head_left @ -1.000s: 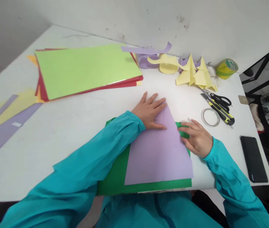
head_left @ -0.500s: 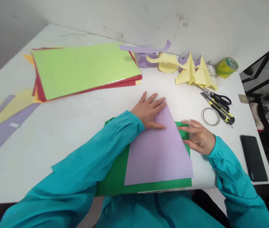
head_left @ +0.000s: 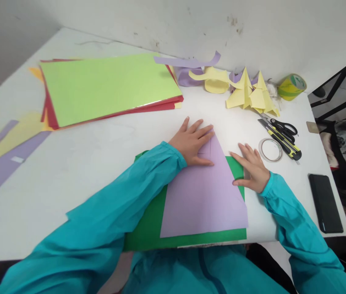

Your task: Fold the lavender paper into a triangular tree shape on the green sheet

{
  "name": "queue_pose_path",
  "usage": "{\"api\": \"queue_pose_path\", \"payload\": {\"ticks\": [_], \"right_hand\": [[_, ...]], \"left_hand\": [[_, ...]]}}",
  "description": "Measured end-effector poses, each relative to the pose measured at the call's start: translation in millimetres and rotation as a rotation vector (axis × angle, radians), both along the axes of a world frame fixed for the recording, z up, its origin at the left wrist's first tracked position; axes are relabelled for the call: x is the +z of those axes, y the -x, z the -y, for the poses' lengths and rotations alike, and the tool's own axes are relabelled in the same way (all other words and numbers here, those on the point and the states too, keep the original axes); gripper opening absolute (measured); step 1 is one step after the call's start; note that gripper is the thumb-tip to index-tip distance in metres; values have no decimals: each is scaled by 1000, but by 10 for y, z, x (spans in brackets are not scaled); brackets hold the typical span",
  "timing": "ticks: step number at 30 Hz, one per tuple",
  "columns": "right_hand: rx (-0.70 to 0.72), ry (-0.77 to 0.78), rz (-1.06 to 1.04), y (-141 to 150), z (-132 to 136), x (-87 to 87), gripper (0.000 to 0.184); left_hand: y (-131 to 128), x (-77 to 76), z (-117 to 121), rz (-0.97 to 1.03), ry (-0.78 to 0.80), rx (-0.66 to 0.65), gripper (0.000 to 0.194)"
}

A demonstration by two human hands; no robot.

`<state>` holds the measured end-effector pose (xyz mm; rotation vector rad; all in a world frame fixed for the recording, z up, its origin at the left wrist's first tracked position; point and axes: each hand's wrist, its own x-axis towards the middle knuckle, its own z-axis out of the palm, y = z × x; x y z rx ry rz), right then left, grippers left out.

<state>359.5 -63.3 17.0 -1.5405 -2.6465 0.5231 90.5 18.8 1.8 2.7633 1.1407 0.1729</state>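
Note:
A folded sheet of purple paper point(head_left: 205, 200) lies flat in front of me, narrowing to a point at its far end. Under it is a sheet of green paper point(head_left: 145, 216), showing along the left, near and right sides. My left hand point(head_left: 193, 141) rests spread on the purple paper near its pointed end, covering the upper left part. Over the right side of the green sheet is my right hand point(head_left: 252, 169), fingers stretched and thumb apart, close to the purple paper's right edge. It holds nothing.
Light green paper point(head_left: 112, 90) tops a stack at the back left. Purple and yellow strips point(head_left: 16, 171) lie left. Folded yellow paper planes point(head_left: 252, 96) and a tape roll point(head_left: 292, 87) stand at the back. A utility knife point(head_left: 280, 139), scissors point(head_left: 286, 128), clear tape point(head_left: 271, 150) and phone point(head_left: 326, 204) lie right.
My right hand has opened from bent fingers to stretched ones and shifted slightly left and up. My left hand and the purple paper have stayed in place.

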Motion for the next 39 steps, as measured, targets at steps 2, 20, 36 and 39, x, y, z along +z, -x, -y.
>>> {"api": "queue_pose_path", "payload": {"ticks": [2, 20, 36, 39], "right_hand": [[9, 30, -4, -23, -2, 15, 92], [-6, -41, -17, -32, -43, -63, 71], [21, 77, -41, -105, -56, -31, 86], [38, 87, -25, -109, -59, -15, 90]], "left_hand": [[0, -3, -4, 5, 1, -1, 100], [-2, 2, 1, -4, 2, 3, 100], [-2, 2, -1, -12, 7, 5, 100], [-1, 2, 0, -8, 9, 6, 100]]}}
